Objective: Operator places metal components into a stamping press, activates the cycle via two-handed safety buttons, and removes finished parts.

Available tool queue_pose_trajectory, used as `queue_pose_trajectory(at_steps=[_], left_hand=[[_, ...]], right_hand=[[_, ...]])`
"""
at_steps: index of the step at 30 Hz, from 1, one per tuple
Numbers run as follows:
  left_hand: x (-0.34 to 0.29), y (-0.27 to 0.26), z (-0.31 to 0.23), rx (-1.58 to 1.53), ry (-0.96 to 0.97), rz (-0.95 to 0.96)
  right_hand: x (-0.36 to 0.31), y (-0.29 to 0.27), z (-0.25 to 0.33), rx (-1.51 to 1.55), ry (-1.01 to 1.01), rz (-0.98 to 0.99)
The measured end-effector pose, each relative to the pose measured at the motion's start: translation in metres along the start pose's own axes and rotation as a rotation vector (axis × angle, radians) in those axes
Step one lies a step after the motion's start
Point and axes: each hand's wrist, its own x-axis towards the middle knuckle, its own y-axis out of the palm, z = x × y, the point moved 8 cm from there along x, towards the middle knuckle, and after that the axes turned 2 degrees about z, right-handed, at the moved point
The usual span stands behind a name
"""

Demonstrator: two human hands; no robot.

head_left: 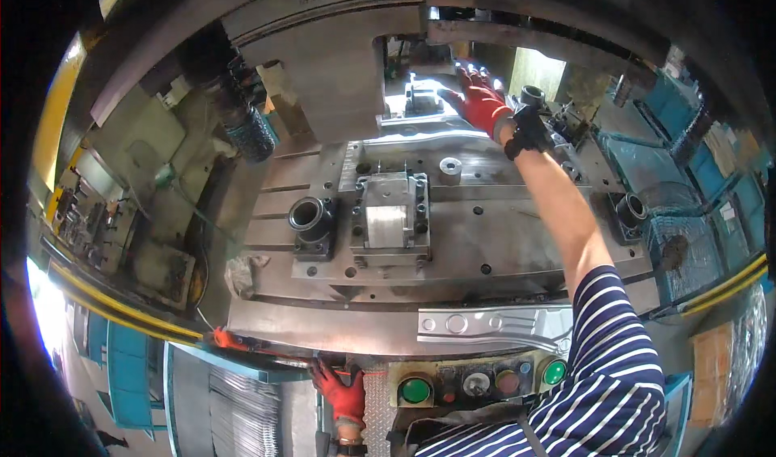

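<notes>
Stamped sheet-metal part (493,325), silvery with round holes, lies at lower centre on the front edge of a grey steel press bed (517,243). Lower left, blue bins (129,368) stand on the floor; their contents cannot be made out. At bottom centre, the red-gloved left hand (343,392) rests spread on the bed's front edge, holding nothing. Green buttons (415,390) sit beside it. At upper right, the red-gloved right hand (478,101) lies flat, fingers extended, on metal inside the die. Blue crates (687,166) fill the right.

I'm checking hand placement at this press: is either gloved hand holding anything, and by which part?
The right hand lies on the far sheet-metal part in the die; a grip cannot be told. The left hand rests at the press bed's front edge, holding nothing visible.
</notes>
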Motion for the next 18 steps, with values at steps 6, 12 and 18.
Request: queue_pose_trajectory(at_steps=[6,12,18], left_hand=[[-0.007,0.020,0.011,-0.116,0.000,-0.016],[-0.013,0.072,0.052,-0.654,-0.116,0.474],[-0.074,0.118,0.098,-1.149,-0.549,0.468]], right_hand=[[-0.016,0.011,0.002,-0.093,0.042,0.225],[-0.170,-0.068,0.012,0.025,-0.197,-0.295],[-0.422,-0.113,-0.104,0.354,0.073,-0.182]])
